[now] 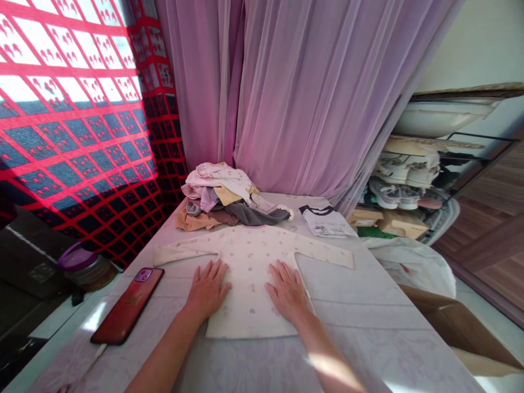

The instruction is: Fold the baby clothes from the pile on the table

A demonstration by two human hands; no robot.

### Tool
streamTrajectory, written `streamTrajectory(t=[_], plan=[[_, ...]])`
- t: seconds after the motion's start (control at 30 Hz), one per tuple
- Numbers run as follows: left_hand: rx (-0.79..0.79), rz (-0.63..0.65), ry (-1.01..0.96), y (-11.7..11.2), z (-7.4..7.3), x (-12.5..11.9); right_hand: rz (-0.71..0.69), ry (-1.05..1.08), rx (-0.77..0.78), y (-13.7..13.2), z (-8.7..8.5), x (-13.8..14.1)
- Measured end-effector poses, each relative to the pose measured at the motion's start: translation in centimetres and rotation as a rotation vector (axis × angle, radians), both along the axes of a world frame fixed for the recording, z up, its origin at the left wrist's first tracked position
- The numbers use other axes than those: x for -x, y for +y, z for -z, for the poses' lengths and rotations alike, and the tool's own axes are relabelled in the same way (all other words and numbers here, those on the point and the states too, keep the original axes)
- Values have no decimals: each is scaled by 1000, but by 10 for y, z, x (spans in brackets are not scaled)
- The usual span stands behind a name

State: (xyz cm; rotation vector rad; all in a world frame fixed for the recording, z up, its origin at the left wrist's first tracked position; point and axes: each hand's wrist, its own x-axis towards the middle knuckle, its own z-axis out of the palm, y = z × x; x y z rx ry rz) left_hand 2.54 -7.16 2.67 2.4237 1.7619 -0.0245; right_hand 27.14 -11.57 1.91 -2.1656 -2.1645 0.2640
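Note:
A small cream long-sleeved top (249,256) with pale dots lies spread flat on the table (368,322), sleeves stretched out to both sides. My left hand (208,289) rests flat on its left half, fingers spread. On the right half my right hand (287,289) lies flat too, fingers apart. Neither hand holds anything.
A heap of mixed clothes (223,199) sits at the table's far end, with a folded white garment (327,221) to its right. A red phone (129,311) lies on the left. Off the left edge stands a purple-lidded jar (84,265). A shoe rack (413,180) and cardboard box (458,327) are right.

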Motion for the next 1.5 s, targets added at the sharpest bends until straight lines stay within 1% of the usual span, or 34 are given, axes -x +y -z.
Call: streamTrajectory(t=[0.07,0.13,0.2,0.3,0.37,0.53,0.7,0.8,0.87,0.93,1.03,1.1,1.17,1.2,1.27,1.33,1.4,1.47,1.5], plan=[[-56,0,-3,-9,3,-8,19,3,-3,-10,-1,-3],[-96,52,-40,-20,11,-15,26,8,-13,-18,1,-8],[-104,95,-79,-30,20,-20,21,18,-29,-24,4,-14],[-103,87,-112,-39,26,-23,15,30,-51,-31,7,-26],[-117,69,-127,-41,26,-23,23,30,-56,-36,7,-34],[-139,31,-166,-42,19,-20,40,50,-90,-45,9,-48],[-177,18,-258,-43,16,-16,51,144,-197,-46,14,-54],[-202,12,-289,-44,17,-15,89,191,-274,-45,15,-56],[-213,13,-303,-45,17,-15,150,190,-303,-46,11,-58],[-217,13,-309,-44,18,-15,228,149,-298,-47,4,-59],[-204,5,-314,-43,18,-15,279,97,-225,-50,-8,-61],[-188,11,-321,-42,18,-13,286,132,-159,-52,-12,-64],[-159,30,-323,-43,19,-10,285,238,-114,-53,-11,-68],[-138,48,-321,-45,19,-8,262,326,-92,-54,-9,-72],[-84,107,-311,-51,18,-3,175,576,-39,-55,-1,-79],[-29,183,-301,-60,15,4,85,835,48,-57,6,-87],[16,240,-290,-69,11,10,48,989,134,-59,10,-92],[44,260,-287,-76,6,14,41,1080,131,-59,9,-94],[49,257,-288,-79,3,14,42,1131,77,-59,6,-93]])
